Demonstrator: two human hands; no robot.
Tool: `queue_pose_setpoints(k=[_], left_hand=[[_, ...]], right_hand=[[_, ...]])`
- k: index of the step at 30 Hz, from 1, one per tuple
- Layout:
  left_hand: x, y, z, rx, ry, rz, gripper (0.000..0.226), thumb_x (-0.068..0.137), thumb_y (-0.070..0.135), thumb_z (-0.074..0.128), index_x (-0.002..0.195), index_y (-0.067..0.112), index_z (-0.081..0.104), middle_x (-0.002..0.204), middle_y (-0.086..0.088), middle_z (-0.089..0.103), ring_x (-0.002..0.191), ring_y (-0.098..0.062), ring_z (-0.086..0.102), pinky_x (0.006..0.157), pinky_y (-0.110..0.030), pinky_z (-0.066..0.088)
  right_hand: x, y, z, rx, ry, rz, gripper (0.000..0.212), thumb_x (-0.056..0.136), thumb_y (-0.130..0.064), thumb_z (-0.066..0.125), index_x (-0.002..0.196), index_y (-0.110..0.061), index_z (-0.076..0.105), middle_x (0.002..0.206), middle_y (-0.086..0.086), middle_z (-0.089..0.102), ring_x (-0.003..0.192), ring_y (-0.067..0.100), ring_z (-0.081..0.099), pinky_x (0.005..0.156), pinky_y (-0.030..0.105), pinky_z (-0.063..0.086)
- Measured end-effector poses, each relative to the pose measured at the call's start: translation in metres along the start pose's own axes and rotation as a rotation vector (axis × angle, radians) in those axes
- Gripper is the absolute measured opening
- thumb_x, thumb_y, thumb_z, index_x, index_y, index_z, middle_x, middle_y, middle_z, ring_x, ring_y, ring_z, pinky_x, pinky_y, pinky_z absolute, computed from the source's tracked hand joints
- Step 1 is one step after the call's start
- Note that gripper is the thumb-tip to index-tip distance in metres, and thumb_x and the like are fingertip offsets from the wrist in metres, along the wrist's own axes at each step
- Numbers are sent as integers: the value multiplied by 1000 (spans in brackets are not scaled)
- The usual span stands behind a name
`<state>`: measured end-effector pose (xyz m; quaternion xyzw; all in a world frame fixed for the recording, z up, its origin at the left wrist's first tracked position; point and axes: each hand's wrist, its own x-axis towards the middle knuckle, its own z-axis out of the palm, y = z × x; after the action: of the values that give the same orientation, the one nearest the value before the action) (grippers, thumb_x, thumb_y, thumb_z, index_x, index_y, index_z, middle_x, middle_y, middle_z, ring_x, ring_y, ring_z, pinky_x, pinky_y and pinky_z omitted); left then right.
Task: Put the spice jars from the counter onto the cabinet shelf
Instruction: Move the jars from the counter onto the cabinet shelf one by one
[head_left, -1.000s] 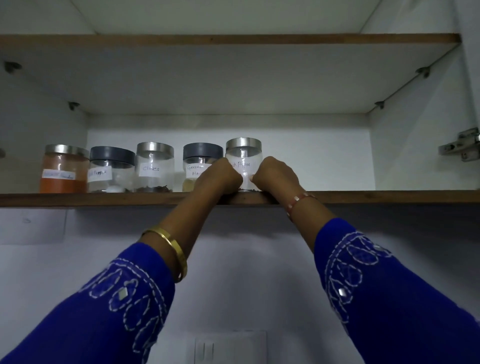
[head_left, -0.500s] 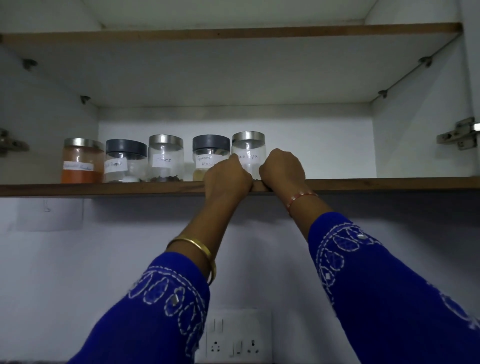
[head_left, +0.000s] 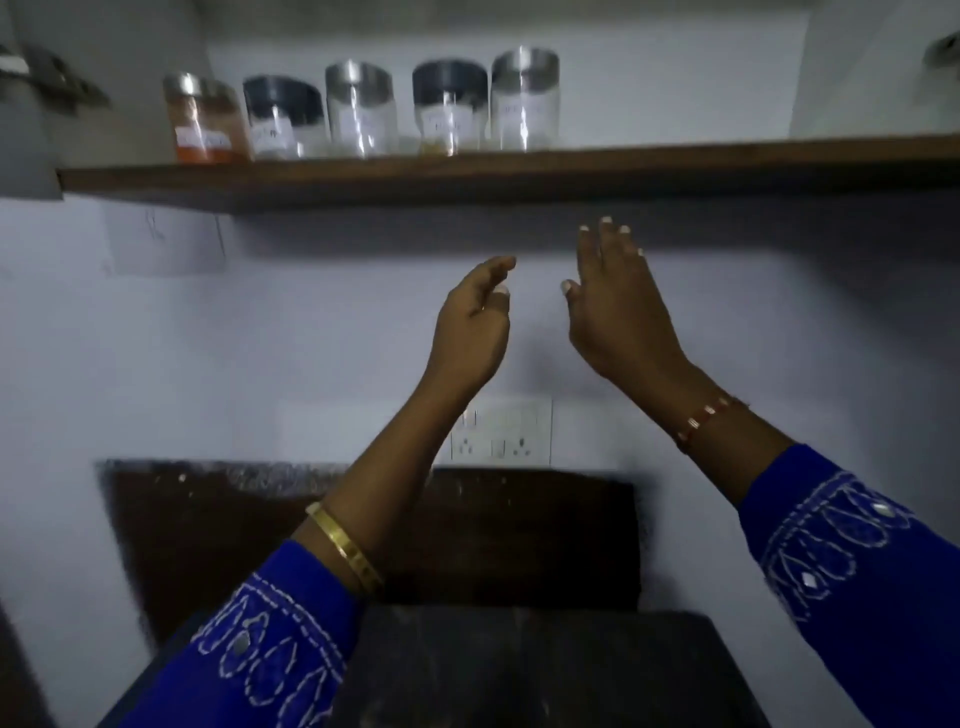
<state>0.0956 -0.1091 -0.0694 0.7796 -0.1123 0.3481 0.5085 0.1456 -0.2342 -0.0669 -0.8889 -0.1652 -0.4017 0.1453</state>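
Both hands have dropped away from the shelf (head_left: 519, 171) edge since a moment ago. Left hand (head_left: 470, 325) and right hand (head_left: 615, 306) hang below it, fingers loose, holding nothing. Five jars (head_left: 358, 111) stand in a row on the shelf, left of centre.

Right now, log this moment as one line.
jars: five on shelf | left hand: open, empty | right hand: open, empty | both below shelf

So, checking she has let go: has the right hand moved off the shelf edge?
Yes. The right hand has dropped below the shelf edge, fingers open, holding nothing.
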Motion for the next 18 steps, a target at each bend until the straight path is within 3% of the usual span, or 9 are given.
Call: queue_pose_setpoints(k=[3,6,11,15,18], left_hand=[[-46,-24,0,-12,-43,-121,38,100,10,32,134,14,46,144,-1,45,133,-14,40,106,-20,32],[-93,-53,2,-44,-79,-237,37,99,7,33,131,11,50,140,-3,49,124,-7,43,93,-6,36],[-167,-106,4,-189,-148,-514,36,98,5,35,129,7,51,136,-9,51,128,-17,46,108,-31,36],[-219,-142,2,-230,-126,-747,35,98,6,35,130,4,50,133,-9,53,122,-15,48,100,-27,38],[-255,-168,5,-197,-131,-874,34,98,6,36,128,5,51,134,-8,53,124,-19,49,105,-32,40]], right_hand=[[-57,1,6,43,-108,35,57,100,-26,33,149,-8,10,158,13,5,147,29,3,121,37,7],[-115,1,22,181,-161,63,56,100,-23,35,149,-8,12,158,12,9,147,27,5,121,35,8],[-225,2,68,385,-335,207,57,98,-26,39,148,-11,17,157,8,17,147,23,10,114,26,7],[-307,4,99,437,-627,359,62,97,-31,43,149,-15,15,158,4,15,147,19,8,118,30,11],[-346,-6,115,477,-762,436,66,95,-33,48,149,-16,15,158,3,17,146,19,11,118,29,12]])
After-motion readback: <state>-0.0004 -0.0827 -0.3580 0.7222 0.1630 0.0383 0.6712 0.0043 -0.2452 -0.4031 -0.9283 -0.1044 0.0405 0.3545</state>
